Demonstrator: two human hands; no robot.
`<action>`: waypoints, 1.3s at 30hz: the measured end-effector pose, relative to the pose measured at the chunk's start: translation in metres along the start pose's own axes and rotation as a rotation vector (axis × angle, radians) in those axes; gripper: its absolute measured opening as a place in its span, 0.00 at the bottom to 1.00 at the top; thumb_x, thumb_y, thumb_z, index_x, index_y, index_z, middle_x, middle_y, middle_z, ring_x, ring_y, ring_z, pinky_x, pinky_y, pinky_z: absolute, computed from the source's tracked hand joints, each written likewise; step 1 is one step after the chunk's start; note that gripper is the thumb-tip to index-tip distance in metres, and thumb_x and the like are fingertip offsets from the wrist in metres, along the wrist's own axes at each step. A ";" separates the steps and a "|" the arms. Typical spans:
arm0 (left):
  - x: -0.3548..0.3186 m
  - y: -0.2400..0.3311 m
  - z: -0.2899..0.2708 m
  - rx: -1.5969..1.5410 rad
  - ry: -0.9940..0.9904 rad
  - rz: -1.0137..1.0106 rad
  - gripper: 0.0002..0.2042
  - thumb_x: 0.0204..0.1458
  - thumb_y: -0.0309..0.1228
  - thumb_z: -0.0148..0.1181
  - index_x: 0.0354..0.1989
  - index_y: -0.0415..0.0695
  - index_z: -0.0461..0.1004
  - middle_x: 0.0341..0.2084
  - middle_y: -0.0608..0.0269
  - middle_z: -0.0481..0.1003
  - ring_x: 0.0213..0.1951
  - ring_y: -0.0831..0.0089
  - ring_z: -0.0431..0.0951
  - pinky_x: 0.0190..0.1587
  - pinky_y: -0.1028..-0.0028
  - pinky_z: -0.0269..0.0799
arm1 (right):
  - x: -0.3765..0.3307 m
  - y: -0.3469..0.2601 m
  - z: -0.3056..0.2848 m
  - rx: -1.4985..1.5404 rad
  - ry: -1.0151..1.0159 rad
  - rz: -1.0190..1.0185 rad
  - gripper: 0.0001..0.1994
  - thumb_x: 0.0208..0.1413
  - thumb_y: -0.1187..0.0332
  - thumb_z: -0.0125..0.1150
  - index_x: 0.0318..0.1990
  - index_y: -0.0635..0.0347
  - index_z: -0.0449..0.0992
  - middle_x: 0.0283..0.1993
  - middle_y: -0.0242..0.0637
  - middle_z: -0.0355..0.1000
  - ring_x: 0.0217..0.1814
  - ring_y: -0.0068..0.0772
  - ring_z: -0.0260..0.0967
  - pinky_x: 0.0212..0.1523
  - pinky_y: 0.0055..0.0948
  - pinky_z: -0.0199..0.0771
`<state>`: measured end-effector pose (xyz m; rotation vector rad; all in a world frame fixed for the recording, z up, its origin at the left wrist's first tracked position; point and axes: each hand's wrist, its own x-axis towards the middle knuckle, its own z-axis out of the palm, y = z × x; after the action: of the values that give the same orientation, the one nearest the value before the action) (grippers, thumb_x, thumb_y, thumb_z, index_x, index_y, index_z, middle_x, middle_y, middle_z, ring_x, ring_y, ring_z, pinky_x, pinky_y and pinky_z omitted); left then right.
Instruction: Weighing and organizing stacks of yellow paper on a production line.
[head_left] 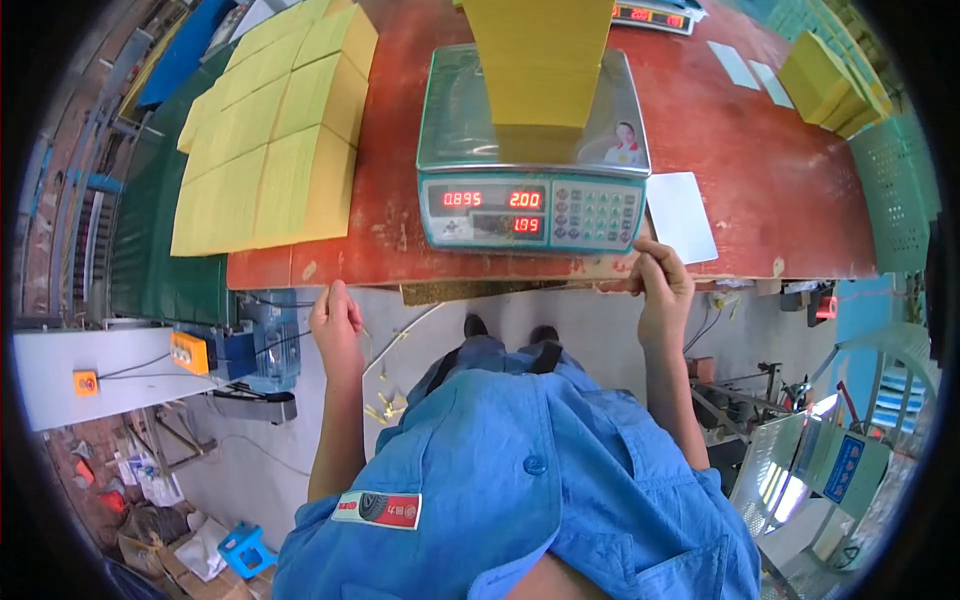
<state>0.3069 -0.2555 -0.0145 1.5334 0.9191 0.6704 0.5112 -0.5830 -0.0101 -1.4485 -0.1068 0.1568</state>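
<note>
A digital counter scale [535,205] with a steel pan [455,115] and lit red digits stands on the red table [780,225]. On the pan a tall yellow block [540,65], like a bundle of paper, stands upright, its top cut off by the frame. My left hand [337,318] is at the table's front edge, fingers curled together with nothing visible in them. By the scale's near right corner is my right hand [662,285], its fingers bent and closed; nothing shows between them. A white sheet [683,215] lies beside the scale, just beyond that hand.
Several similar yellow blocks [305,185] stand in tight rows at the table's left. More yellow bundles [820,80] lean at the far right, near two white cards [733,65]. A second display [650,15] is at the back. A green perforated panel [900,185] borders the right end.
</note>
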 end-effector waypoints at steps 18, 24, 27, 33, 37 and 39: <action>-0.038 0.015 0.048 -0.054 0.006 0.036 0.19 0.64 0.37 0.50 0.18 0.48 0.61 0.13 0.71 0.62 0.17 0.85 0.58 0.20 0.80 0.50 | -0.014 0.019 -0.033 0.039 -0.092 0.184 0.09 0.62 0.77 0.49 0.44 0.67 0.75 0.25 0.30 0.68 0.24 0.18 0.64 0.27 0.20 0.65; -0.041 0.022 0.066 -0.038 -0.014 0.055 0.19 0.64 0.37 0.50 0.19 0.47 0.61 0.13 0.71 0.62 0.18 0.85 0.59 0.21 0.80 0.51 | -0.008 0.011 -0.036 0.082 -0.104 0.183 0.09 0.61 0.76 0.49 0.43 0.67 0.76 0.25 0.28 0.68 0.26 0.16 0.63 0.27 0.19 0.63; -0.038 0.029 0.069 -0.045 -0.020 0.052 0.19 0.64 0.37 0.50 0.19 0.47 0.62 0.13 0.71 0.62 0.18 0.85 0.59 0.21 0.80 0.52 | -0.004 0.010 -0.034 0.105 -0.115 0.175 0.08 0.61 0.77 0.50 0.42 0.67 0.76 0.25 0.29 0.68 0.25 0.17 0.63 0.27 0.20 0.63; 0.003 0.054 0.070 -0.028 -0.053 0.110 0.18 0.63 0.37 0.50 0.19 0.47 0.63 0.14 0.70 0.64 0.18 0.84 0.61 0.21 0.81 0.53 | -0.002 0.012 -0.021 0.010 -0.148 0.182 0.07 0.60 0.77 0.50 0.40 0.68 0.76 0.24 0.30 0.67 0.25 0.20 0.64 0.27 0.21 0.64; 0.069 0.094 0.077 -0.200 -0.253 0.117 0.15 0.63 0.41 0.49 0.29 0.44 0.72 0.19 0.66 0.70 0.23 0.80 0.70 0.27 0.79 0.65 | 0.012 -0.002 -0.003 0.072 -0.098 0.124 0.08 0.61 0.75 0.50 0.39 0.68 0.76 0.24 0.31 0.68 0.26 0.20 0.65 0.27 0.21 0.64; 0.116 0.123 0.092 -0.356 -0.322 0.199 0.22 0.63 0.49 0.45 0.49 0.41 0.71 0.36 0.58 0.76 0.39 0.71 0.76 0.38 0.70 0.72 | 0.034 -0.009 0.012 0.080 -0.086 0.079 0.09 0.61 0.74 0.49 0.42 0.68 0.75 0.23 0.31 0.67 0.25 0.22 0.63 0.27 0.23 0.64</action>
<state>0.4673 -0.2092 0.0823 1.3675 0.3838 0.6626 0.5432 -0.5664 -0.0005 -1.3673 -0.1129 0.2851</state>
